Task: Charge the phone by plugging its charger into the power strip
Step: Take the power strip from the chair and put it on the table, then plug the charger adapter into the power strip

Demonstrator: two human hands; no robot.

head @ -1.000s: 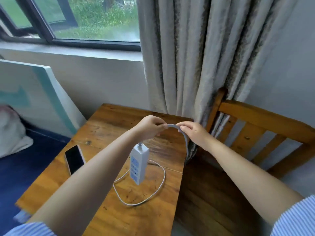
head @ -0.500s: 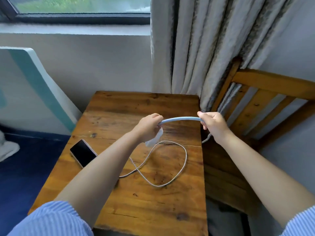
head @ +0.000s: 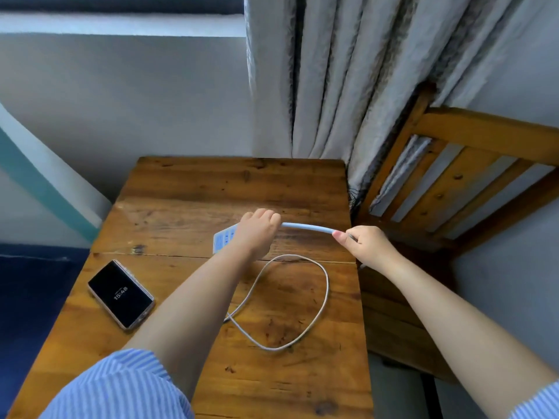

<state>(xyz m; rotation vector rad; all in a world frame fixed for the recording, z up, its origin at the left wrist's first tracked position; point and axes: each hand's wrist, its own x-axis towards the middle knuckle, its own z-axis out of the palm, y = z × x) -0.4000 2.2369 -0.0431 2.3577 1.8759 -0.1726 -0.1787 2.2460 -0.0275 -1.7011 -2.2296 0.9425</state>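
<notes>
Two hands point(head: 257, 231) point(head: 367, 246) on one power strip point(head: 223, 241) cord point(head: 307, 227); one phone point(head: 121, 294)

Both your forearms reach forward toward twelve o'clock, sleeves striped at the elbows. Your left hand point(head: 257, 231) is curled palm-down into a closed grasp, knuckles up. At its three o'clock, your right hand point(head: 367, 244) pinches thumb against fingers.

left hand point(head: 257, 231) and right hand point(head: 367, 244) gripping power strip cord point(head: 307, 227), phone point(head: 121, 294) on table point(head: 187, 189)
</notes>
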